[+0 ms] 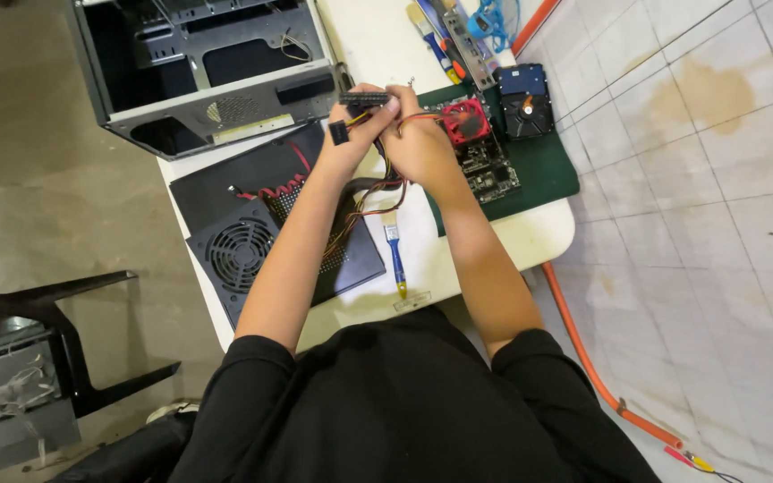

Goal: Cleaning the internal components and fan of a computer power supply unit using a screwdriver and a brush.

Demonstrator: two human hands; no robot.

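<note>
Both of my hands are raised over a white table (530, 237). My left hand (355, 134) pinches a black multi-pin power connector (364, 98) at its tip, and a smaller black plug (339, 132) hangs beside its thumb. My right hand (418, 143) grips the bundle of red, yellow and black wires (378, 192) just below the connector. The wires trail down to a black power supply box with a round fan grille (239, 255) lying under my left forearm. Just right of my right hand lies a motherboard with a red cooler fan (467, 121).
An open grey computer case (208, 72) lies at the table's far left. A green mat (543, 170) carries the motherboard and a hard drive (525, 98). A blue-handled brush (395, 255) lies near the table's front edge, more tools (445, 40) at the back. An orange hose (583, 358) crosses the tiled floor; a black stand (55, 340) is at left.
</note>
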